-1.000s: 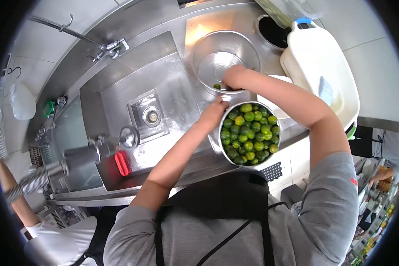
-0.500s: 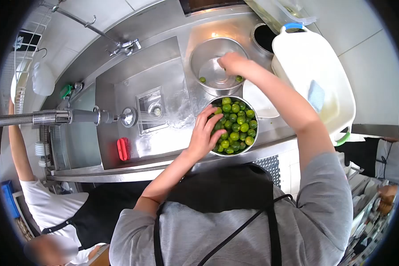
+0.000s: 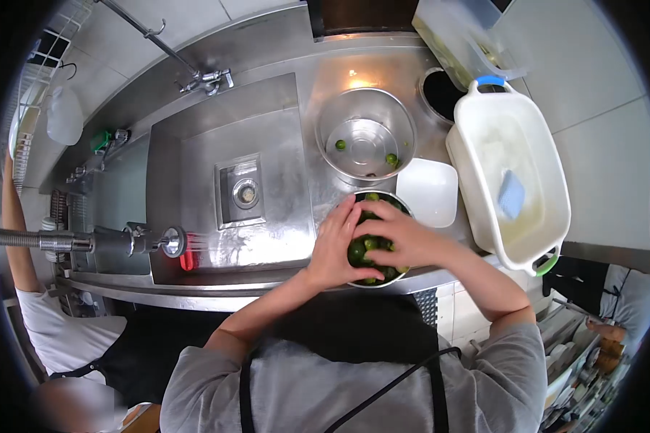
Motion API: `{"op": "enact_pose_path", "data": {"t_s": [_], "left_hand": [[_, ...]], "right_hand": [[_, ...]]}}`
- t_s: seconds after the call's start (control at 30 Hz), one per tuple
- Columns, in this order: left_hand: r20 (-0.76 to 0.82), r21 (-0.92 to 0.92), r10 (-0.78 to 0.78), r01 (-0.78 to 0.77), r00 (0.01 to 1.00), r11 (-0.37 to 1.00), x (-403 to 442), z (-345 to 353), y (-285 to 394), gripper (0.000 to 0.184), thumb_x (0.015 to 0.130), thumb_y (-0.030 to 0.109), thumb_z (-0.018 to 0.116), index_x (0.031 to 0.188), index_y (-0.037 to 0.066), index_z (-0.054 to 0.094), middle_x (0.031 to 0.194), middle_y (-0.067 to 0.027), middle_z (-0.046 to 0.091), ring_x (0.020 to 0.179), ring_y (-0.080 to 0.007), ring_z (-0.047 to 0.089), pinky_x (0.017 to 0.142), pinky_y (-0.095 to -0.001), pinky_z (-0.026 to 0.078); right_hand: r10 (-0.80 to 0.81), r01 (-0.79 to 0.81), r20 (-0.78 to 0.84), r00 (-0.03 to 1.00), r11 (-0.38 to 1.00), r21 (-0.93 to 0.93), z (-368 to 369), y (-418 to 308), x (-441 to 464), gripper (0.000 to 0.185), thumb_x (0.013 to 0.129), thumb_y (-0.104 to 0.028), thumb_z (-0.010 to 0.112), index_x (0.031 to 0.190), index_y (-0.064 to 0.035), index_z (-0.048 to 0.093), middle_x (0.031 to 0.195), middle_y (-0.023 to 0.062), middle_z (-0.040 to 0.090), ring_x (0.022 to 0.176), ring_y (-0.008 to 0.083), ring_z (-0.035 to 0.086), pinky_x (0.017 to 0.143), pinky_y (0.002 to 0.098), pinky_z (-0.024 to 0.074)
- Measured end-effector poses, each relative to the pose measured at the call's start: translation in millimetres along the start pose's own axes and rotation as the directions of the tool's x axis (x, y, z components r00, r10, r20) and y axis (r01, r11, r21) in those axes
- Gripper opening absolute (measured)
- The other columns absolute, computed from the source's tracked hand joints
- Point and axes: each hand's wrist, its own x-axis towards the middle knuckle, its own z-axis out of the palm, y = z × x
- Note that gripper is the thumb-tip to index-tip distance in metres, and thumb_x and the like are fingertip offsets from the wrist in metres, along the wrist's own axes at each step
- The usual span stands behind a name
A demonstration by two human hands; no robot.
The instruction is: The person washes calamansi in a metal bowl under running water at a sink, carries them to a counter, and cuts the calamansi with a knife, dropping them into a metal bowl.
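A round metal bowl (image 3: 380, 284) full of small green limes (image 3: 357, 254) stands at the counter's front edge, right of the sink. My left hand (image 3: 334, 244) lies along the bowl's left side, its fingers stretched over the rim towards the limes. Over the top of the fruit spreads my right hand (image 3: 406, 237), with thumb and fingers apart and limes showing between them. Both hands touch the limes and hide many of them. Behind the bowl is a larger metal pot (image 3: 329, 119) with a few limes at its bottom, one of them a green lime (image 3: 391, 159).
A white square dish (image 3: 427, 191) sits beside the bowl. Further right stands a white tub (image 3: 477, 198) holding a blue cloth (image 3: 511, 195). Left is the sink (image 3: 267, 231), where a sprayer (image 3: 172, 242) runs near a red object (image 3: 188, 258). A co-worker's arm (image 3: 20, 234) reaches up at far left.
My right hand has come out of the metal pot and down onto the limes in the bowl. My left hand stays at the bowl. The view has shifted, and water now sprays from the sprayer.
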Motion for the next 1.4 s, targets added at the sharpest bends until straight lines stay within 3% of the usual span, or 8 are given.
{"op": "enact_pose_path", "data": {"t_s": [0.07, 0.2, 0.3, 0.47, 0.53, 0.63, 1.07, 1.4], "left_hand": [[0.032, 0.033, -0.024, 0.023, 0.999, 0.999, 4.1, -5.0, 2.6, 0.108, 0.047, 0.052, 0.076, 0.131, 0.005, 0.027, 0.134, -0.0225, 0.025, 0.120, -0.0409, 0.030, 0.096, -0.0474, 0.028], [0.134, 0.084, -0.056, 0.045, 0.989, 0.995, 9.1, -11.7, 0.8, 0.094, 0.050, 0.052, 0.075, 0.124, 0.006, 0.040, 0.131, -0.0189, 0.030, 0.119, -0.0392, 0.032, 0.095, -0.0470, 0.028], [0.133, 0.034, -0.063, 0.059, 0.989, 0.998, 11.6, -14.1, -9.8, 0.088, 0.051, 0.051, 0.075, 0.120, 0.007, 0.044, 0.128, -0.0170, 0.035, 0.116, -0.0373, 0.035, 0.092, -0.0457, 0.031], [0.118, 0.007, -0.017, 0.017, 0.993, 1.000, 12.2, -10.9, -19.6, 0.084, 0.051, 0.050, 0.075, 0.117, 0.007, 0.046, 0.125, -0.0156, 0.038, 0.112, -0.0349, 0.040, 0.088, -0.0440, 0.034], [0.112, 0.003, -0.019, 0.019, 0.993, 1.000, 13.9, -10.8, -22.1, 0.084, 0.051, 0.051, 0.075, 0.117, 0.007, 0.046, 0.124, -0.0153, 0.039, 0.111, -0.0350, 0.041, 0.088, -0.0434, 0.035], [0.104, -0.007, -0.026, 0.027, 0.994, 1.000, 12.1, -10.4, -20.9, 0.083, 0.051, 0.051, 0.074, 0.117, 0.007, 0.047, 0.123, -0.0153, 0.040, 0.110, -0.0347, 0.042, 0.087, -0.0434, 0.035], [0.035, -0.002, -0.032, 0.032, 0.999, 0.999, 12.6, -9.6, -15.5, 0.087, 0.051, 0.049, 0.076, 0.118, 0.003, 0.044, 0.120, -0.0171, 0.042, 0.107, -0.0350, 0.043, 0.088, -0.0430, 0.036], [0.063, 0.086, -0.026, 0.020, 0.998, 0.996, 15.6, -14.1, -2.8, 0.103, 0.045, 0.051, 0.078, 0.127, 0.005, 0.034, 0.130, -0.0201, 0.031, 0.115, -0.0377, 0.036, 0.093, -0.0451, 0.032]], "right_hand": [[0.037, -0.045, 0.051, 0.998, 0.988, 0.148, -42.5, 0.0, 24.6, 0.029, 0.069, -0.008, 0.063, 0.096, -0.0054, 0.057, 0.107, 0.0132, 0.051, 0.107, 0.0297, 0.046, 0.094, 0.0387, 0.0347], [0.386, -0.344, 0.032, 0.922, 0.853, -0.392, -79.7, 67.0, 88.6, 0.016, 0.071, -0.006, 0.058, 0.087, -0.0044, 0.058, 0.099, 0.0126, 0.056, 0.092, 0.0279, 0.056, 0.078, 0.0376, 0.0450], [0.688, -0.269, 0.202, 0.696, 0.512, -0.816, -48.2, 148.2, 112.9, 0.019, 0.071, -0.007, 0.057, 0.089, -0.0061, 0.062, 0.097, 0.0137, 0.059, 0.088, 0.0299, 0.059, 0.074, 0.0403, 0.0480], [0.708, -0.028, 0.464, 0.533, 0.563, -0.826, -38.6, 178.8, 116.5, 0.020, 0.071, -0.005, 0.055, 0.090, -0.0060, 0.062, 0.089, 0.0162, 0.059, 0.084, 0.0298, 0.060, 0.070, 0.0383, 0.0499], [0.489, -0.090, 0.227, 0.842, 0.543, -0.835, -51.7, 168.7, 133.2, 0.019, 0.071, -0.005, 0.056, 0.089, -0.0065, 0.062, 0.086, 0.0167, 0.059, 0.081, 0.0300, 0.060, 0.069, 0.0357, 0.0505], [0.416, -0.161, 0.088, 0.905, 0.527, -0.834, -44.2, 190.6, 154.9, 0.019, 0.072, -0.006, 0.055, 0.091, -0.0072, 0.060, 0.086, 0.0161, 0.058, 0.080, 0.0301, 0.060, 0.068, 0.0348, 0.0509], [0.459, -0.240, 0.028, 0.888, 0.513, -0.824, -62.9, 201.5, 121.6, 0.022, 0.070, -0.007, 0.059, 0.092, -0.0077, 0.059, 0.084, 0.0151, 0.061, 0.082, 0.0298, 0.060, 0.070, 0.0400, 0.0479], [0.359, -0.348, 0.001, 0.933, 0.905, -0.244, -26.4, 17.4, 3.5, 0.035, 0.069, -0.014, 0.067, 0.101, -0.0031, 0.059, 0.086, 0.0119, 0.057, 0.074, 0.0219, 0.058, 0.067, 0.0311, 0.0463]]}}
